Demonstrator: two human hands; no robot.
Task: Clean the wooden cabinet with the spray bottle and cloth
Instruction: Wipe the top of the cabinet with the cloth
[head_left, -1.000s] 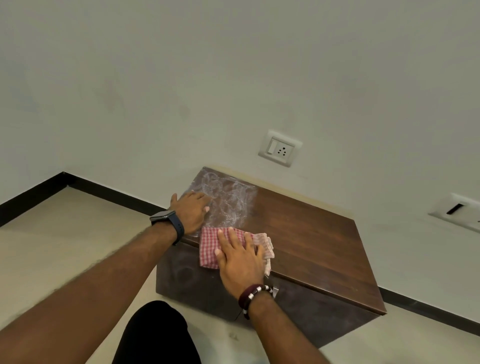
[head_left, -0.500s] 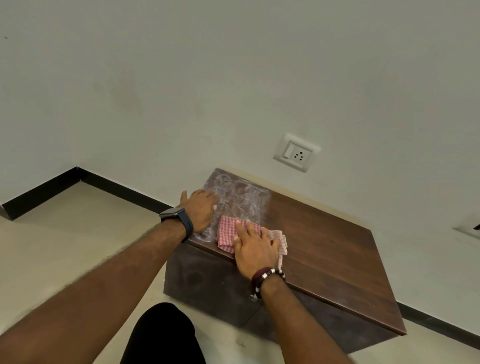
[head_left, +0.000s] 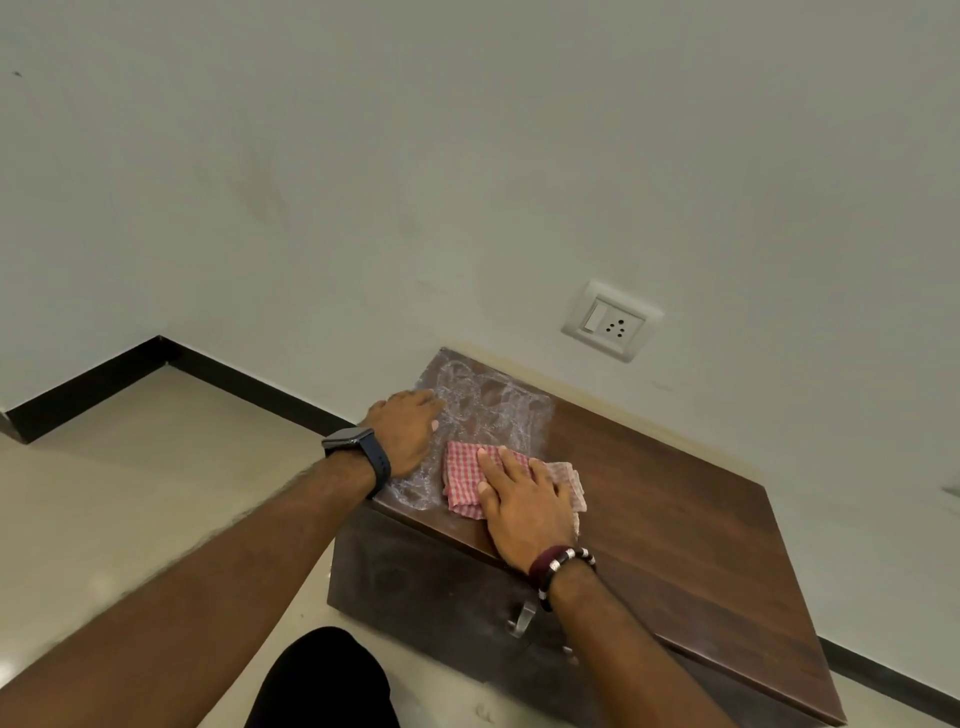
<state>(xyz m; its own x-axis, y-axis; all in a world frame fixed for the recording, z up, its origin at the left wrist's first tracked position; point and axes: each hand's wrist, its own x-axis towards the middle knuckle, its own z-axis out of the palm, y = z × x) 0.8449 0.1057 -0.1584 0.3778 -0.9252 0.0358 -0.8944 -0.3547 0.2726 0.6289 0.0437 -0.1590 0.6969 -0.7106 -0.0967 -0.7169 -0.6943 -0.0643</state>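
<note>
One wooden cabinet (head_left: 675, 525) stands against the wall, one red checked cloth (head_left: 465, 480) on its top near the left end. The right hand (head_left: 524, 506) presses the cloth with straight fingers; the left hand (head_left: 405, 434) lies flat on the white smeared patch (head_left: 488, 405). Since half a second ago, both hands have barely shifted.

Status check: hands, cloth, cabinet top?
Left hand flat on wooden cabinet. Right hand pressing red checked cloth. White cleaner film unwiped. No spray bottle visible.

Pale wall (head_left: 363, 182) with socket (head_left: 612, 321), black skirting (head_left: 249, 382), beige floor (head_left: 130, 493)
</note>
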